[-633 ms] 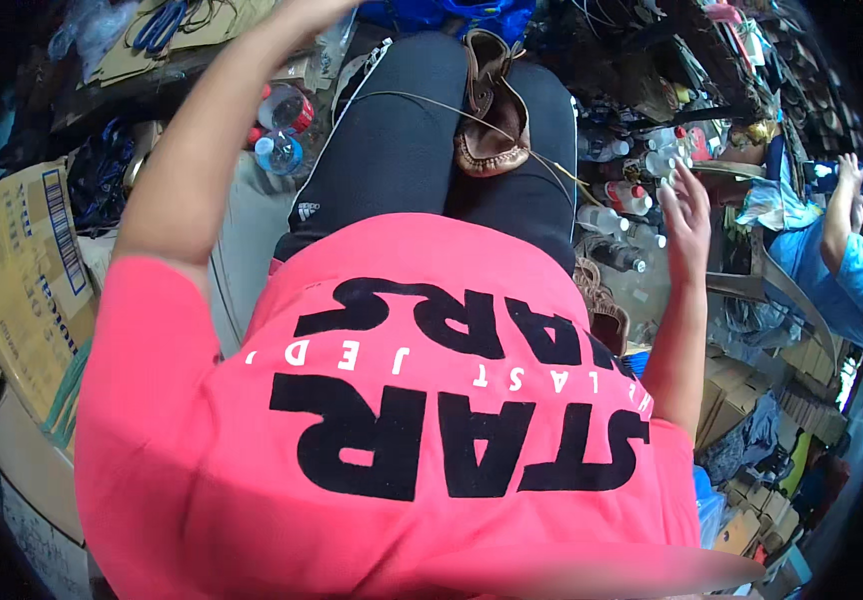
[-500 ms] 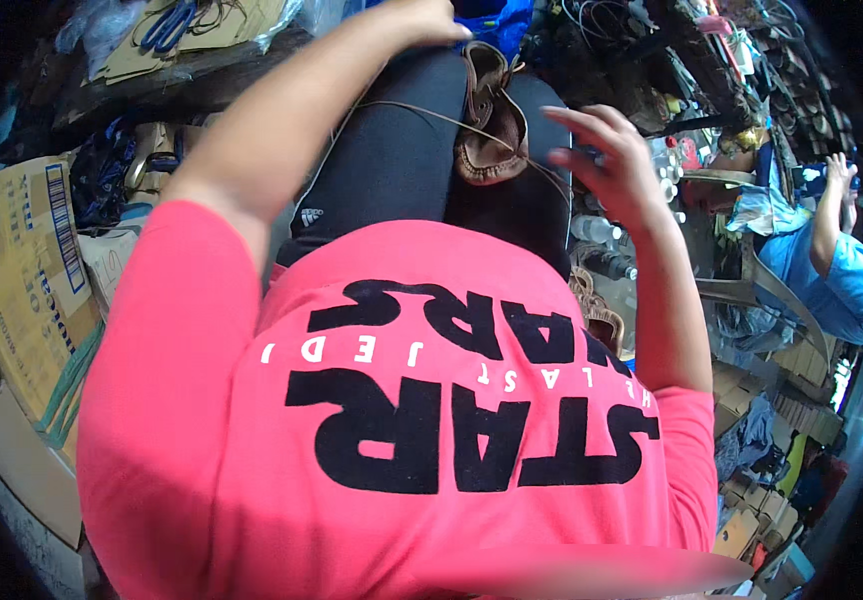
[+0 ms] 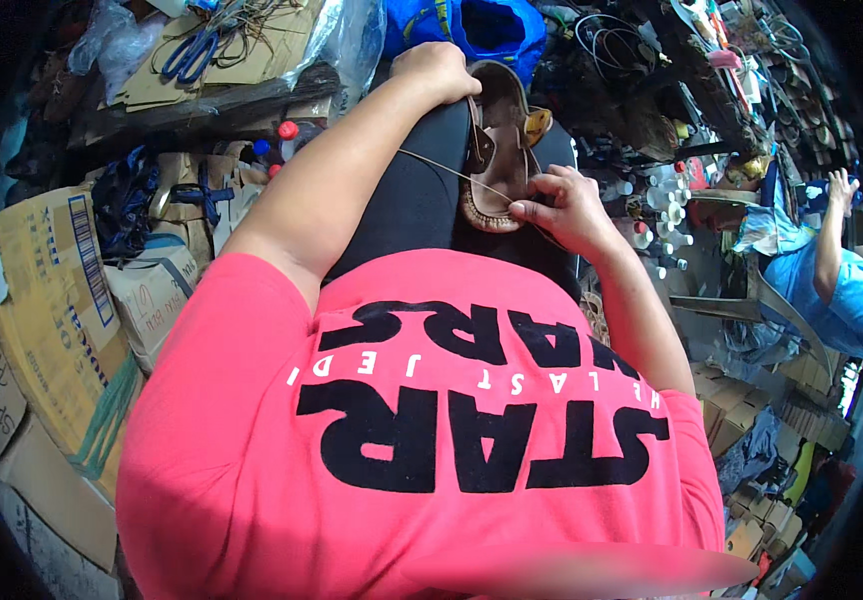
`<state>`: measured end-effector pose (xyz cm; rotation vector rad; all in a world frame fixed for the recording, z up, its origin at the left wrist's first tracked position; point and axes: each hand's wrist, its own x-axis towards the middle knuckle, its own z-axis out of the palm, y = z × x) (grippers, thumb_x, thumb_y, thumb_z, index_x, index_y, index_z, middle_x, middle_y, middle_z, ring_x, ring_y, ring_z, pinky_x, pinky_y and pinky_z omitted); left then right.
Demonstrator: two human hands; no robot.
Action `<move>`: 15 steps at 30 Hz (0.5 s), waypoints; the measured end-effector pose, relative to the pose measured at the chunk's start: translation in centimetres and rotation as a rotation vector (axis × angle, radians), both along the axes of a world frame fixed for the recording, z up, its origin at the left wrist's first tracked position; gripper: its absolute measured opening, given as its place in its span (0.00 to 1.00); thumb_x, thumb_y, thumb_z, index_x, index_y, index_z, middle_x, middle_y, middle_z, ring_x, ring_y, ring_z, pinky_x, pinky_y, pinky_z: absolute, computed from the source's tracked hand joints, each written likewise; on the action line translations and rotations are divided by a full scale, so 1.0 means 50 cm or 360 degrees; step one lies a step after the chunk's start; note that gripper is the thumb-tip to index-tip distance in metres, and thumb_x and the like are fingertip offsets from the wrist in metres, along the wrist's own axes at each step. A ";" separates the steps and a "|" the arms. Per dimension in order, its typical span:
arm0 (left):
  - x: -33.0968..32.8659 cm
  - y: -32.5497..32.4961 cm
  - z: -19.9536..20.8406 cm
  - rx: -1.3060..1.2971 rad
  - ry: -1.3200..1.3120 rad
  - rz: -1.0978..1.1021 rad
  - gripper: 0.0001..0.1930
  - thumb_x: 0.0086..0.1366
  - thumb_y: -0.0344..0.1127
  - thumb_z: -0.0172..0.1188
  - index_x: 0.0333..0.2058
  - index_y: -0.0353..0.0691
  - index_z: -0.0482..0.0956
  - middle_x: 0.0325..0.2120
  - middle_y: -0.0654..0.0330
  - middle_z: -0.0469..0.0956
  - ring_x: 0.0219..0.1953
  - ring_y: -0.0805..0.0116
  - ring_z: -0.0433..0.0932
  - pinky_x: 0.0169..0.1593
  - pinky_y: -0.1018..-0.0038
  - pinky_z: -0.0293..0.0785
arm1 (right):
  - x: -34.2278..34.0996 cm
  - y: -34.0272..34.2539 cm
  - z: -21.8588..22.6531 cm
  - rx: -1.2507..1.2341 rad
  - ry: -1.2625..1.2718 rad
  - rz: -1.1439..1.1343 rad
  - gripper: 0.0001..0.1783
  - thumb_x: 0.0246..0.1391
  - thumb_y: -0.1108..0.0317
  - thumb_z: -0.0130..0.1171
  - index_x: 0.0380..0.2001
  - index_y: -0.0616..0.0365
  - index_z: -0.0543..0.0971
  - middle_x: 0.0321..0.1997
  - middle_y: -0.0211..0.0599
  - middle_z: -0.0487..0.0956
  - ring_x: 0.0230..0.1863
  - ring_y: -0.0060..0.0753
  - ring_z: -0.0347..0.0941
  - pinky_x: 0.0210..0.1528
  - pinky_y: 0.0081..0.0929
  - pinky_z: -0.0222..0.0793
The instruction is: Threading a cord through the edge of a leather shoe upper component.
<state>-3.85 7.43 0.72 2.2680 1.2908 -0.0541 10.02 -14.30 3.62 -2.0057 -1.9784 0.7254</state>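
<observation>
A brown leather shoe upper (image 3: 508, 140) lies on my dark-trousered thighs, its toe with gathered stitching pointing toward me. My left hand (image 3: 439, 75) has its fingers closed at the shoe's far left edge. Near the toe, my right hand (image 3: 567, 208) pinches thumb and forefinger together at a thin cord (image 3: 452, 171), which runs slantwise across the shoe from the left. Whether a needle is in those fingertips is too small to tell. A yellowish-tan piece (image 3: 538, 125) shows at the shoe's right side.
A blue bag (image 3: 497, 35) stands beyond my knees. Blue-handled scissors (image 3: 191, 55) lie on cardboard at the far left. Cardboard boxes (image 3: 52, 290) are stacked on my left. Several small bottles (image 3: 664, 205) stand on the right, where another person in blue (image 3: 827, 280) sits.
My left hand has come nearer, to the shoe's far edge. The right hand, spread and apart before, has closed at the toe. The shoe now lies more open and nearer me.
</observation>
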 end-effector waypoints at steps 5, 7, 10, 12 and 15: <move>-0.056 0.032 -0.032 0.0195 -0.0422 0.0170 0.17 0.47 0.45 0.61 0.36 0.46 0.83 0.31 0.56 0.82 0.37 0.57 0.80 0.44 0.67 0.75 | 0.004 -0.010 -0.021 0.0017 0.0290 -0.0353 0.18 0.46 0.55 0.67 0.21 0.60 0.77 0.25 0.39 0.72 0.25 0.33 0.68 0.29 0.29 0.61; -0.075 0.042 -0.031 0.0175 -0.0708 0.0162 0.16 0.48 0.41 0.61 0.36 0.45 0.82 0.30 0.58 0.82 0.35 0.59 0.80 0.42 0.69 0.74 | 0.019 -0.018 -0.042 0.0143 0.0422 -0.0370 0.17 0.49 0.57 0.65 0.21 0.61 0.76 0.22 0.33 0.70 0.23 0.25 0.64 0.24 0.24 0.57; -0.076 0.056 -0.039 0.0258 -0.0768 0.0125 0.14 0.50 0.36 0.60 0.38 0.44 0.81 0.30 0.57 0.81 0.33 0.60 0.80 0.41 0.70 0.74 | 0.022 -0.007 -0.062 -0.0260 0.1064 -0.0785 0.19 0.57 0.57 0.59 0.21 0.61 0.76 0.18 0.21 0.66 0.21 0.16 0.59 0.23 0.21 0.54; -0.058 0.054 -0.024 0.0498 -0.0595 -0.0007 0.12 0.53 0.37 0.60 0.38 0.44 0.80 0.30 0.53 0.80 0.36 0.57 0.79 0.42 0.66 0.75 | 0.033 0.015 -0.089 -0.0261 0.1004 -0.0778 0.19 0.57 0.56 0.59 0.20 0.61 0.75 0.16 0.21 0.66 0.20 0.16 0.58 0.22 0.22 0.54; -0.031 0.002 0.021 0.1089 -0.0653 -0.0258 0.14 0.54 0.41 0.61 0.39 0.45 0.78 0.30 0.53 0.78 0.37 0.53 0.78 0.43 0.63 0.75 | 0.050 0.040 -0.087 -0.0296 0.0755 -0.0723 0.21 0.55 0.54 0.60 0.21 0.62 0.77 0.15 0.26 0.69 0.19 0.18 0.60 0.22 0.25 0.57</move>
